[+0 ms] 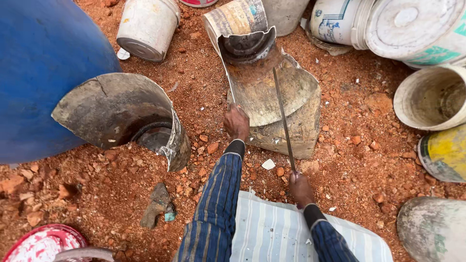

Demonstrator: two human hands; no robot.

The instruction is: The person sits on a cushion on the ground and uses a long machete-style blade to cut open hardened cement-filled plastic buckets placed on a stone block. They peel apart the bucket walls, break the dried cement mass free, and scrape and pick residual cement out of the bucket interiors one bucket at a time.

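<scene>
At the far left a big blue drum (pixel 41 73) fills the corner, and against it lies a split-open bucket (pixel 124 114), its grey wall curled outward and half buried in the red gravel ground (pixel 97 194); below, a red-and-white lid (pixel 41 242) shows at the lower edge. Near the middle, the left hand (pixel 236 122) is closed around the cut edge of a flattened bucket (pixel 276 102), apparently pinning the curved sheet down so that it does not spring back or slide. This cut bucket lies on the gravel just ahead of the person, its base end pointing away. The right hand (pixel 301 189) is clenched on the handle of a long thin blade (pixel 283 116), whose tip rests on the sheet's inner face, seemingly lined up along its length. A striped cloth (pixel 276 233) covers the lap. To the right stand white pails (pixel 388 29) with teal and blue printed labels, an empty pale tub (pixel 429 97), and a yellow-labelled pail (pixel 444 153) lying sideways.
</scene>
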